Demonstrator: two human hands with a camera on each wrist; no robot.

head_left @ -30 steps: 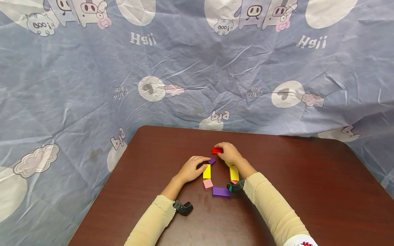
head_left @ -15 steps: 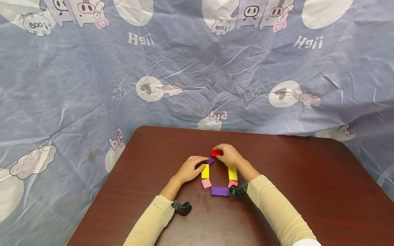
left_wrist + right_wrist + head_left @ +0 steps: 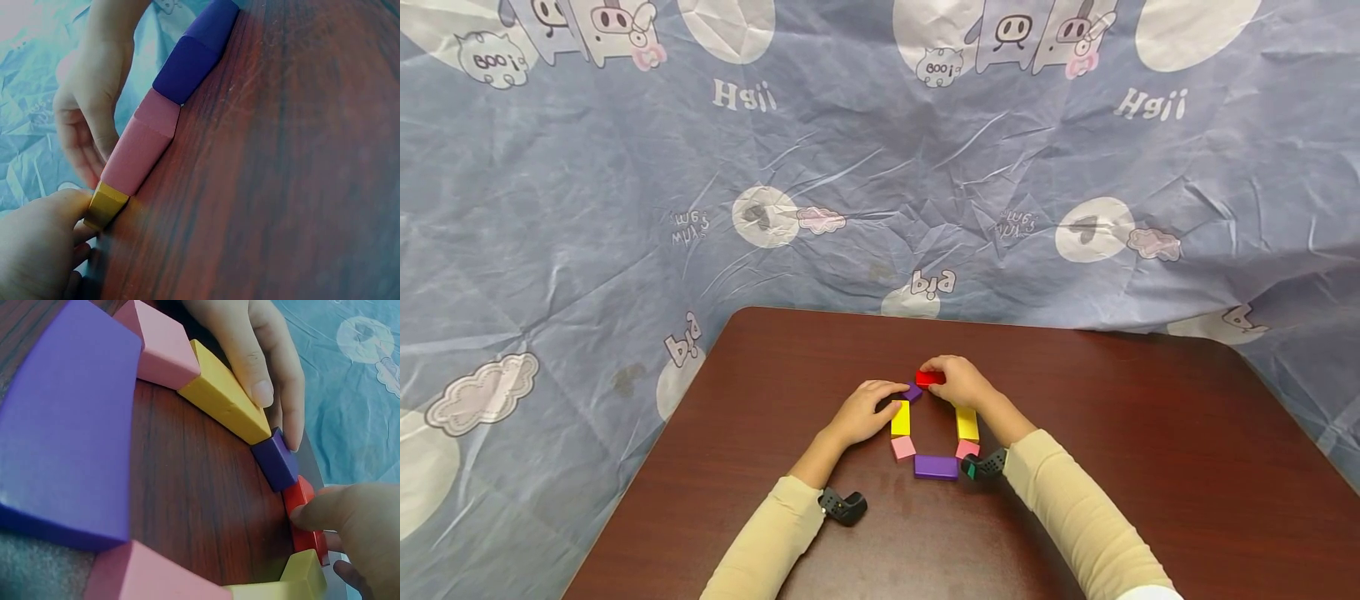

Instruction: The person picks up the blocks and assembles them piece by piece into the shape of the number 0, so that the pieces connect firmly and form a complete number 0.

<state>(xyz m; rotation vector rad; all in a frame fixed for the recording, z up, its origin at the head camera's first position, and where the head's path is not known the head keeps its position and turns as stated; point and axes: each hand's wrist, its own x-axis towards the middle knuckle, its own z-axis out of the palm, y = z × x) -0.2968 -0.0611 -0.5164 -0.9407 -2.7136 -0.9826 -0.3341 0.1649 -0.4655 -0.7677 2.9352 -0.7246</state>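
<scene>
My right hand pinches a red block at the far end of a ring of blocks, thumb on the inner side. In the right wrist view, the red block lies against or very near a small purple block. My left hand rests its thumb on a yellow block, while its index finger touches the small purple block. A light yellow block sits by the red one's other end. In the head view, my right hand hides it.
Along the ring's right side lie a second yellow block and a pink block. Another pink block is on the left, and a long purple block forms the near side. The brown table backs onto a printed cloth.
My right hand has drawn the red block nearer to me, toward the small purple block. My left hand stays on its blocks. The head view has shifted slightly.
</scene>
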